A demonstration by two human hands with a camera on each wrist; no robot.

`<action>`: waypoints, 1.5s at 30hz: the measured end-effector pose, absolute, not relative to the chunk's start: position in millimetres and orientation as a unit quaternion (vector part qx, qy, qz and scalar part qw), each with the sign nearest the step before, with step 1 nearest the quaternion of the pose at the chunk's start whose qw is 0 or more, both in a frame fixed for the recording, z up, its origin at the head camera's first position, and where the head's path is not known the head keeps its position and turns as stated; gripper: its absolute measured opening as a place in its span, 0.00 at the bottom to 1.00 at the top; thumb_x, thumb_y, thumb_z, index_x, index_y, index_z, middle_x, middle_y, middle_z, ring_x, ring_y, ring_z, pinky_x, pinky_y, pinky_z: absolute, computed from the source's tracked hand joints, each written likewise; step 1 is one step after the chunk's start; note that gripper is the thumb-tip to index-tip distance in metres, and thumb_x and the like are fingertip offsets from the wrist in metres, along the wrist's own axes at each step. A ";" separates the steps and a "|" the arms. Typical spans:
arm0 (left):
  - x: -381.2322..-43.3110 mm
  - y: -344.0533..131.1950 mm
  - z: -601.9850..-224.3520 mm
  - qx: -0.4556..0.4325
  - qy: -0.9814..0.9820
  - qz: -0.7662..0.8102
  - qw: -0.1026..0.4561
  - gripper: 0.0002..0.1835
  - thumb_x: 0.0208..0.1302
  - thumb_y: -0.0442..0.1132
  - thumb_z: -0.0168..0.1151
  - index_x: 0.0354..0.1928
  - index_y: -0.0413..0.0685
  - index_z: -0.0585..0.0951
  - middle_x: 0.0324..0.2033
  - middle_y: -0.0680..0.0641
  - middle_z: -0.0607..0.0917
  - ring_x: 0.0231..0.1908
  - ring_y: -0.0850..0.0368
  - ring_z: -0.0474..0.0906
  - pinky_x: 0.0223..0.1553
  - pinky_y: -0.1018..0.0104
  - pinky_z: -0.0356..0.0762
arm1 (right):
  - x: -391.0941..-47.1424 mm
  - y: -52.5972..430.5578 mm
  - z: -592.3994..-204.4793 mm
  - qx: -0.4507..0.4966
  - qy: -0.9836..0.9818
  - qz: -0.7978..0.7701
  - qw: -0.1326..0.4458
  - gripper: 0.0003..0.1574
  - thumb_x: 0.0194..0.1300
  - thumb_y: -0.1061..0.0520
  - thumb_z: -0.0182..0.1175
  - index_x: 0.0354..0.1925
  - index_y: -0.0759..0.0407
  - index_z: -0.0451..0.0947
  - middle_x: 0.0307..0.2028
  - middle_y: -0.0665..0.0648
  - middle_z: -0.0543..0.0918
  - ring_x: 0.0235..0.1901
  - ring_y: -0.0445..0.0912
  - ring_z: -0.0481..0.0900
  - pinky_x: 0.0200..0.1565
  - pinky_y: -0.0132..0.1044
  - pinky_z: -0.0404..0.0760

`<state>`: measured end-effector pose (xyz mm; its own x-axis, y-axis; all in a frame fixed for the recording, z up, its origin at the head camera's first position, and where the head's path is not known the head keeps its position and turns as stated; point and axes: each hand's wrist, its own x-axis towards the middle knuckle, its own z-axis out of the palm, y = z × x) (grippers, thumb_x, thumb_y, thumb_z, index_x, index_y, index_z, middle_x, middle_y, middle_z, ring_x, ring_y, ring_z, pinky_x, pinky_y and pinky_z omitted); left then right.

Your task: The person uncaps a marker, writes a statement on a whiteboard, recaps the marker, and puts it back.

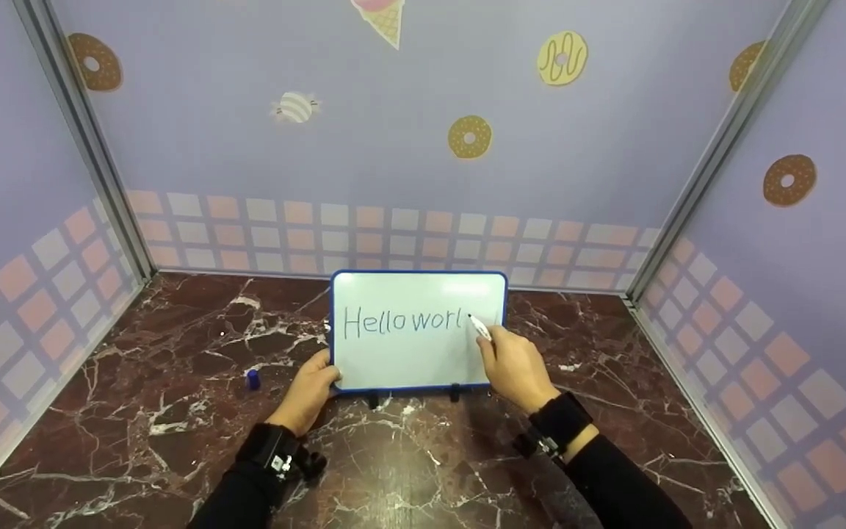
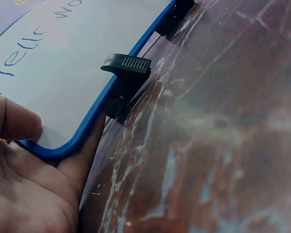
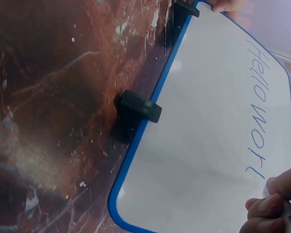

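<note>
A blue-framed whiteboard (image 1: 408,360) stands tilted back on the table, with "Hello worl" handwritten across it in dark blue. My left hand (image 1: 311,389) grips its lower left corner; in the left wrist view the thumb (image 2: 19,119) presses on the front face while other fingers go behind the frame. Between the fingers and thumb of my right hand (image 1: 522,367) is a white marker (image 1: 480,328), its tip at the board just right of the last letter. Two black clips (image 2: 128,68) hold the board's bottom edge.
A blue marker cap (image 1: 252,380) stands on the dark red marbled table (image 1: 173,441), left of my left hand. Behind the board rises a lilac wall (image 1: 393,162) with printed sweets and tiles. Side walls with metal corner posts (image 1: 717,162) enclose the table.
</note>
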<state>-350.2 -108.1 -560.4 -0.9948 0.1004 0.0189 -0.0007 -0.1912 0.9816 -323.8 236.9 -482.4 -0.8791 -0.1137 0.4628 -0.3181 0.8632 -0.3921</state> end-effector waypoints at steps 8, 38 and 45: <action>-350.1 -109.3 -560.1 0.052 0.629 0.775 0.033 0.26 0.63 0.20 0.48 0.63 0.26 0.78 0.54 0.36 0.87 0.48 0.49 0.85 0.47 0.60 0.85 | -327.0 238.4 -478.5 0.104 -0.938 0.235 0.231 0.15 0.84 0.55 0.61 0.52 0.66 0.85 0.28 0.53 0.82 0.24 0.47 0.77 0.28 0.46 0.78; -350.3 -108.5 -560.4 0.053 0.637 0.768 0.033 0.24 0.64 0.21 0.49 0.63 0.27 0.77 0.55 0.34 0.86 0.49 0.48 0.85 0.48 0.59 0.85 | -332.4 240.5 -479.6 0.093 -0.941 0.226 0.233 0.12 0.83 0.54 0.62 0.46 0.63 0.84 0.29 0.57 0.84 0.27 0.53 0.82 0.31 0.53 0.83; -351.4 -108.1 -560.9 0.053 0.637 0.768 0.033 0.25 0.64 0.21 0.48 0.64 0.26 0.77 0.55 0.33 0.86 0.50 0.47 0.84 0.49 0.58 0.85 | -329.7 241.5 -485.9 0.092 -0.944 0.229 0.220 0.12 0.83 0.54 0.61 0.45 0.62 0.83 0.28 0.55 0.83 0.26 0.51 0.81 0.30 0.51 0.82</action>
<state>-351.4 -108.1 -560.9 -0.9922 0.1184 0.0397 0.0170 -0.1864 0.9823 -329.7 241.5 -485.9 -0.8868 -0.0720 0.4565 -0.2735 0.8780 -0.3929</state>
